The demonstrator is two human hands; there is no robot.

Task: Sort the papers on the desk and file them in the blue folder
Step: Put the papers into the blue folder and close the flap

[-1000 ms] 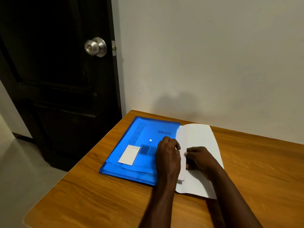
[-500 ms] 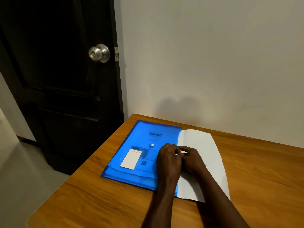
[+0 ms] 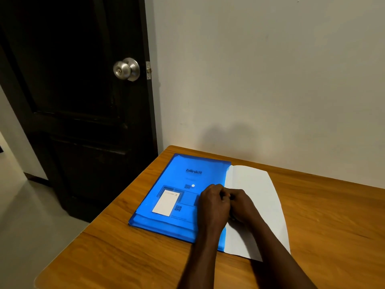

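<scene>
- Wooden desk [image 3: 125, 257] stands against a pale wall [image 3: 260, 69], with a dark door [image 3: 73, 111] and its silver knob [image 3: 126, 69] far up and to the left of the hands.
- Left hand [image 3: 214, 205] and right hand [image 3: 242, 207] touch each other, knuckles up and fingers curled under. Whether either one pinches a sheet or the cover edge, I cannot tell.
- Blue folder [image 3: 187, 176] lies flat under and to the left of the left hand. A white card [image 3: 166, 202] sits on its cover just left of that hand, and a small white snap [image 3: 193, 185] sits just beyond the knuckles.
- Papers [image 3: 256, 188] lie under the right hand and spread beyond it to the right, their left edge tucked into the folder.
- Progress, as I judge it: the sheets are gathered into one stack and partly filed. Most of the stack shows outside the cover, so sliding it fully in and closing the folder remain.
</scene>
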